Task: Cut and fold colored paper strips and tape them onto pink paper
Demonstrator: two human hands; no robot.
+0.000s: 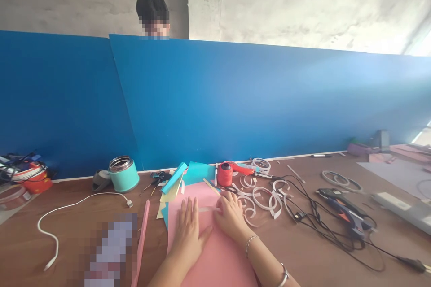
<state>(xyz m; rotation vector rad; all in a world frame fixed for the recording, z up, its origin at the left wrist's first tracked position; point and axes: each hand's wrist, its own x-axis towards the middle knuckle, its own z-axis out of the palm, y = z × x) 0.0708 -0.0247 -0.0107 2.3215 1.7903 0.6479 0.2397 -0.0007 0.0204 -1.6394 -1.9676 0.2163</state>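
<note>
Pink paper (208, 251) on table, flat under both hands' fingers (188, 208)

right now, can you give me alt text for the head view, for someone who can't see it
Two bare hands, left hand and right hand, press flat on a pink paper sheet on a brown table. Beyond lie curled white strips, a red tape dispenser, a teal container, a glue gun and a blue partition.
</note>
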